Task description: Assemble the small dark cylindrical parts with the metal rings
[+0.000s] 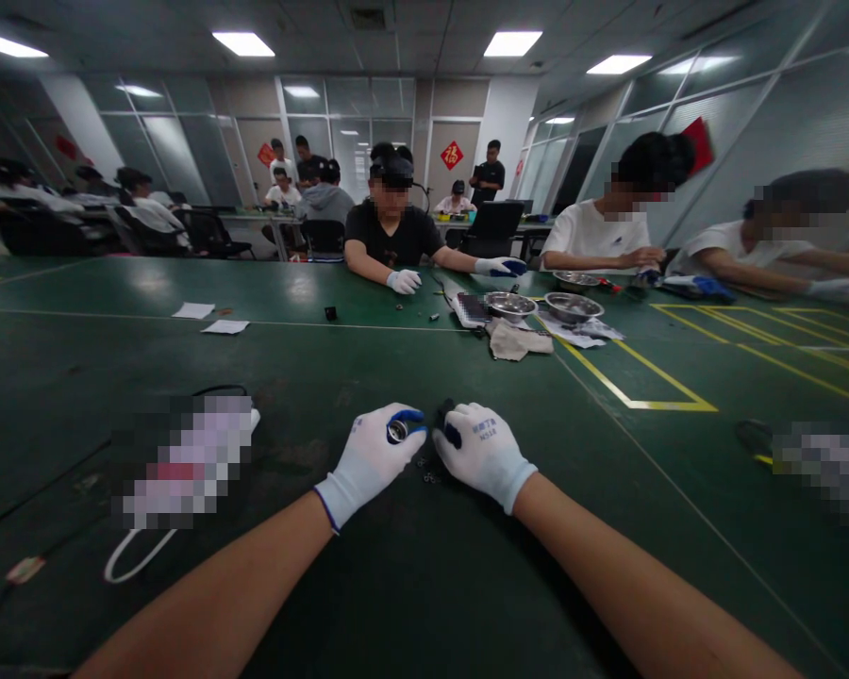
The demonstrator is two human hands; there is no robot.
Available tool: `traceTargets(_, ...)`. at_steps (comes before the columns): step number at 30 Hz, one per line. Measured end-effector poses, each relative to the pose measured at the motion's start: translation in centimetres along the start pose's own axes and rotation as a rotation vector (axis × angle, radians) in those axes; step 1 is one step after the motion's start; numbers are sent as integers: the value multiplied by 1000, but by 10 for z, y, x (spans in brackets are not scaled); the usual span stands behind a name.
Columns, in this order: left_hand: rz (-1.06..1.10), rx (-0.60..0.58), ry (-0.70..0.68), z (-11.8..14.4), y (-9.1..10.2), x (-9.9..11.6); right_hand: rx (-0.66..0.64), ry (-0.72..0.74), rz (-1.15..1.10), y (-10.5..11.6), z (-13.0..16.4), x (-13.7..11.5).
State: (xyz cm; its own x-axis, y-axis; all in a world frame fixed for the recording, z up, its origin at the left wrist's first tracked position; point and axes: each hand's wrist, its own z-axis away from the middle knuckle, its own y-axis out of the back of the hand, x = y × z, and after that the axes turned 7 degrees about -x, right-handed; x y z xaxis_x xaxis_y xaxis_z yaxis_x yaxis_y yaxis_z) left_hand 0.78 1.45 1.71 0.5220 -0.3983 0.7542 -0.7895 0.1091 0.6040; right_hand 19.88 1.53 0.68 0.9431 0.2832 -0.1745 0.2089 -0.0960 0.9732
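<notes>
Both my hands wear white gloves with blue fingertips and rest close together on the green table (pixel 424 585). My left hand (pixel 374 457) pinches a small round metal part (pixel 397 431) between thumb and fingers. My right hand (pixel 482 449) is closed around a small black part (pixel 444 412) that sticks out past its fingers. A few tiny dark pieces (pixel 428 471) lie on the table between and just below the two hands.
A blurred object with a white cord (pixel 184 462) lies to my left, another blurred item (pixel 821 462) to the right. Across the table sit several people with metal bowls (pixel 509 305), a cloth (pixel 516 339) and papers (pixel 224 326). Yellow tape lines (pixel 643 377) mark the right side.
</notes>
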Motion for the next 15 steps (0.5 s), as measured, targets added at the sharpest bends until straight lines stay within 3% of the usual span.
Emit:
traceTargets(7,0,3,-28,1,0,3,19,-15,-42,-17,-4,3)
traceTargets(15,2,-7,-34,1,-2,0,-19,-21,-30,-17,-5,4)
